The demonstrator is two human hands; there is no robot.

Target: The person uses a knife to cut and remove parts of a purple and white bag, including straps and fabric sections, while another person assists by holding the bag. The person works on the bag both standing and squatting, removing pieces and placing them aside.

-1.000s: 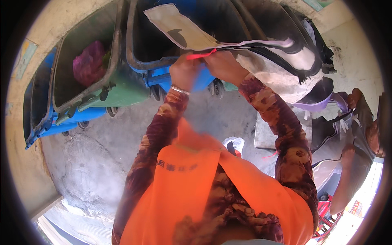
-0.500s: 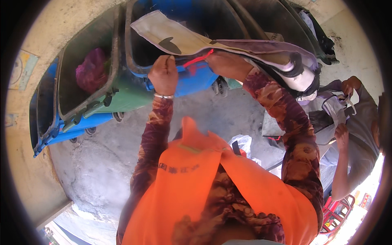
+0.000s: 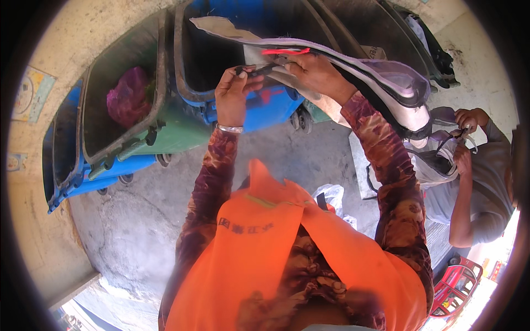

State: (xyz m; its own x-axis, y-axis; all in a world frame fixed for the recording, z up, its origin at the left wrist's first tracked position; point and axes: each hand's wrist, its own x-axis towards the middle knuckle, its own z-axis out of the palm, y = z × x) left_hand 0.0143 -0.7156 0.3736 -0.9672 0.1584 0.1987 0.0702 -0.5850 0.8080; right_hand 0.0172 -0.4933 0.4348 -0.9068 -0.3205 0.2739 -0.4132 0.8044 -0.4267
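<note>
My right hand (image 3: 320, 77) is closed on the edge of a long pale fabric bag (image 3: 413, 117) with a black zipper, stretched out to the right above my right forearm. A short red strip (image 3: 286, 52) lies at the bag's edge, just above my right fingers. My left hand (image 3: 231, 96), with a band at the wrist, pinches a thin dark strip (image 3: 259, 70) that reaches toward my right fingers. Whether this strip belongs to the bag, I cannot tell. Both hands are over the near edge of an open blue bin (image 3: 237, 113).
A green bin (image 3: 171, 132) holding a pink plastic bag (image 3: 130, 96) stands left, with more blue bins beyond. At right another person (image 3: 480, 182) handles a light bag (image 3: 436, 165) with both hands. Clear plastic (image 3: 331, 196) lies on the floor. A red vehicle (image 3: 455, 289) shows lower right.
My right hand has moved slightly right and up with the bag's edge, which now lies higher and flatter. A dark strip now shows between my hands. The other person's hands have shifted.
</note>
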